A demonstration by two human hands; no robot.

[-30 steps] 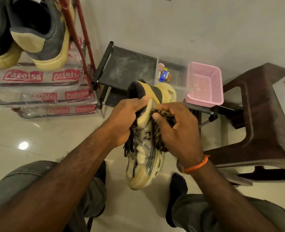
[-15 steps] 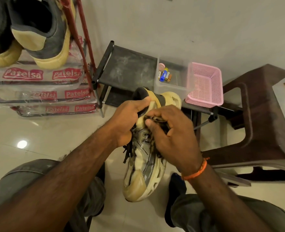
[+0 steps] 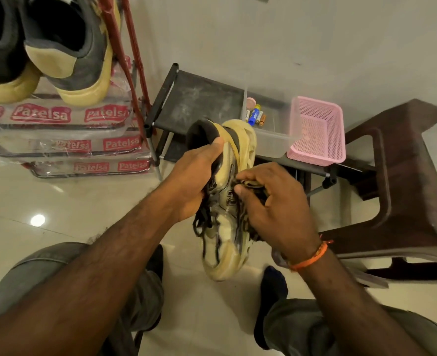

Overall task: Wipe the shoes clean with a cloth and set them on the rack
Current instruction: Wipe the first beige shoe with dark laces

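left hand (image 3: 195, 181) gripping sneaker (image 3: 225, 227) at its collar, right hand (image 3: 276, 204) pressing bunched cloth (image 3: 249, 185) against its side.

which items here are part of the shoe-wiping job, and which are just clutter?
In play:
- left hand gripping the sneaker at its collar
- right hand pressing the cloth on its side
- shoe rack, one pair of shoes on top

Lying about:
- pink basket
- clear tub with batteries
- brown stool
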